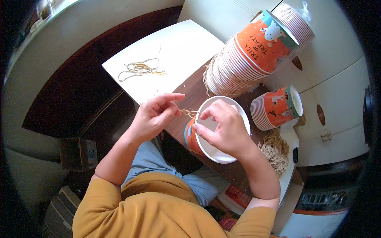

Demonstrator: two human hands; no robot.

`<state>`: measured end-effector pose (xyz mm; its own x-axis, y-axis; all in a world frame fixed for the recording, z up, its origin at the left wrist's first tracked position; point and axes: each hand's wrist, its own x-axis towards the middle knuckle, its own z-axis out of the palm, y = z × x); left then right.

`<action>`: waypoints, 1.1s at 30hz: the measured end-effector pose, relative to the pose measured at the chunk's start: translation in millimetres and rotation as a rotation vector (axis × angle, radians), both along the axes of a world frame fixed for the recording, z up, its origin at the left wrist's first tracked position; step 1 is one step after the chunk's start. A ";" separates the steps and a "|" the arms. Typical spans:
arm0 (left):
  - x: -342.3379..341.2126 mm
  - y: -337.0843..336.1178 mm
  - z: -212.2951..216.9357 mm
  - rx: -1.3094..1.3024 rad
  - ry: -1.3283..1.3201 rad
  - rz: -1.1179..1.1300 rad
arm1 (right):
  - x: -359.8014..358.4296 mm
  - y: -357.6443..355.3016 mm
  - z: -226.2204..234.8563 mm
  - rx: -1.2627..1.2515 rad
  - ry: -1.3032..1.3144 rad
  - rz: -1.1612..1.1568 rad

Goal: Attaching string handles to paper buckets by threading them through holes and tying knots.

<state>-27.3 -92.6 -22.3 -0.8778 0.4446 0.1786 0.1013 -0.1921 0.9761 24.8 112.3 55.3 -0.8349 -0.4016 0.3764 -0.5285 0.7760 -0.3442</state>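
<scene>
Head view, one entry.

Item 1: my left hand [152, 115]. Thumb and forefinger pinched shut on one end of a thin tan string [189, 112]; remaining fingers spread loose above it.

Item 2: my right hand [224, 127]. Fingertips closed on the other end of the same string, right at the near rim of the paper cup [216, 148]. The hand covers much of the cup's mouth, so I cannot tell exactly how the string meets the rim.

Item 3: paper cup, orange outside, white inside, lying tipped with its mouth toward me at the near edge of the dark wooden desk [190, 93], over my lap.

Item 4: string, short and slightly slack, spanning between my two pinches just left of the cup's rim.

Handling note, my judgement: both pinches should stay close to the rim so the string stays taut enough to steer; the cup is light and tilted, so a hard tug would likely roll it off the edge. Better to brace it with the right palm.

Item 5: long stack of cups [246, 59], lying along the desk's far side.

Item 6: short stack of cups [276, 107], toward the right edge.

Item 7: bundle of loose strings [274, 150], at the right edge.

Item 8: white board [174, 43] at the far left corner, bearing a few stray strings [141, 69].
</scene>
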 end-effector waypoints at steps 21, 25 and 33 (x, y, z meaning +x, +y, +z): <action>-1.2 14.6 -7.0 0.076 -0.240 -0.296 | -8.8 -0.2 8.5 -0.386 -0.577 -0.143; -1.7 14.5 -8.6 0.001 -0.200 -0.163 | -21.5 0.5 13.8 -0.441 -0.756 -0.216; -1.6 8.0 -1.2 -0.014 -0.175 -0.097 | -30.2 -2.7 12.4 -0.256 -0.558 -0.168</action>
<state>-28.9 -84.6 -23.5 -0.8479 0.5298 0.0200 -0.0888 -0.1792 0.9798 -5.4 109.6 67.7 -0.9769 -0.2031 -0.0662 -0.0947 0.6893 -0.7183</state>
